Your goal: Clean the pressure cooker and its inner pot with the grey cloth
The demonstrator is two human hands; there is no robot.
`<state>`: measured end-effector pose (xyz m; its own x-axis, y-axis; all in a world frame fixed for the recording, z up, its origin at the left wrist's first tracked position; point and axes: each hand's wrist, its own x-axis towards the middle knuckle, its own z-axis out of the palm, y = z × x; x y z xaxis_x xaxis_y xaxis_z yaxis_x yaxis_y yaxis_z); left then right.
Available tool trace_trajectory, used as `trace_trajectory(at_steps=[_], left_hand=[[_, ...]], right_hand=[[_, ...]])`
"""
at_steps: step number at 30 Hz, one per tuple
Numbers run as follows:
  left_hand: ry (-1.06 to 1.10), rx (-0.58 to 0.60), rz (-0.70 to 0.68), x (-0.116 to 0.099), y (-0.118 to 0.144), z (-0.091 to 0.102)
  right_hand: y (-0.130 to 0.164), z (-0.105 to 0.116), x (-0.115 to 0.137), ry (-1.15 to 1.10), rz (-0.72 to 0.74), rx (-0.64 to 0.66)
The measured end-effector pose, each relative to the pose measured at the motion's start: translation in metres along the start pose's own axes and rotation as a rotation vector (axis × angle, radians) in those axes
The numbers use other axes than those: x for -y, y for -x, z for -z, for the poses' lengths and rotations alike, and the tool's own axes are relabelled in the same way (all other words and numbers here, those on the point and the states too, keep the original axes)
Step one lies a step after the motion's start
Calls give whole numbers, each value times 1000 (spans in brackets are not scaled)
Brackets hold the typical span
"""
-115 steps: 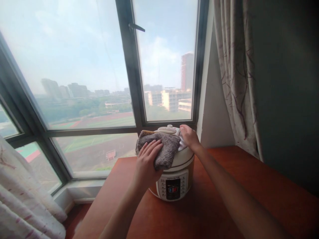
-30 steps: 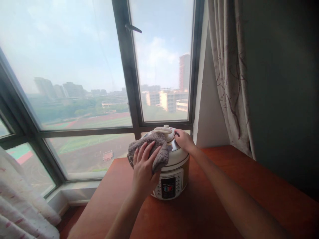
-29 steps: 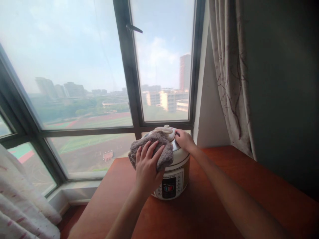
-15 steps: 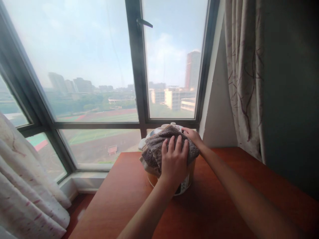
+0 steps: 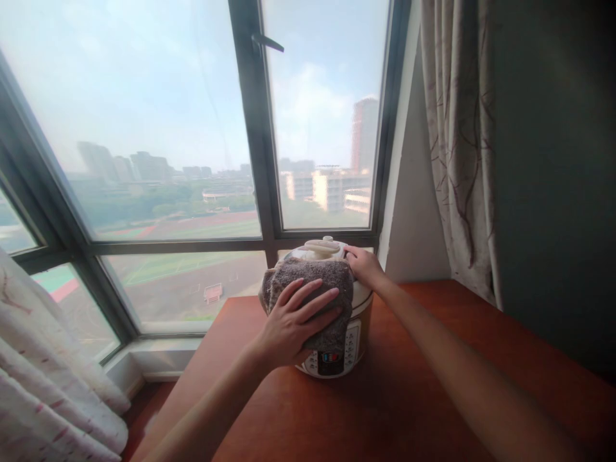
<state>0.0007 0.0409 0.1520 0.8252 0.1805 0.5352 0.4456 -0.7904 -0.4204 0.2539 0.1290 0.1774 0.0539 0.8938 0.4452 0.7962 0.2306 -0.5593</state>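
Observation:
A round electric pressure cooker stands on the wooden table, its pale lid handle on top and a control panel showing at the front. A grey-brown towel drapes over the cooker's front and left side, covering part of the lid and body. My left hand presses the towel against the front, its fingers spread across the fabric and holding it there. At the lid's right edge, my right hand has its fingers curled round the rim; the exact grip is partly hidden.
The reddish-brown table reaches close to the window. A patterned curtain hangs at the right beside a dark wall, and another curtain at the left.
My left hand has slid left and down with the towel, uncovering the lid handle and the control panel. My right hand stays at the lid's right edge. The view has turned slightly right.

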Motion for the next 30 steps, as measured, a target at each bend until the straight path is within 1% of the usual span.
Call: trace_trajectory(at_steps=[3, 7, 9, 11, 13, 16, 21, 24, 26, 28, 30], left_hand=[[-42, 28, 52, -22, -13, -2], [-124, 90, 97, -51, -39, -7], [-135, 96, 129, -58, -49, -9], [-116, 86, 157, -59, -52, -11], [-83, 64, 183, -55, -51, -10], [-24, -1, 224, -42, -41, -8], [71, -131, 309, -12, -17, -8], [154, -229, 436, 8, -6, -9], [221, -280, 526, 19, -6, -8], [283, -290, 610, 31, -11, -5], [318, -249, 732, 45, -19, -2]], right_hand=[[-1, 1, -2, -20, 19, 18], [-2, 5, -6, -53, 68, 54], [-2, 7, -8, -65, 87, 68], [-3, 8, -8, -72, 94, 75], [-2, 7, -9, -72, 88, 67], [-2, 3, -9, -63, 63, 39], [-1, 0, -8, -50, 34, 13], [0, 0, -7, -46, 25, 7], [0, 0, -6, -42, 20, 5], [0, 0, -5, -40, 16, 4], [0, -1, -4, -38, 13, 2]])
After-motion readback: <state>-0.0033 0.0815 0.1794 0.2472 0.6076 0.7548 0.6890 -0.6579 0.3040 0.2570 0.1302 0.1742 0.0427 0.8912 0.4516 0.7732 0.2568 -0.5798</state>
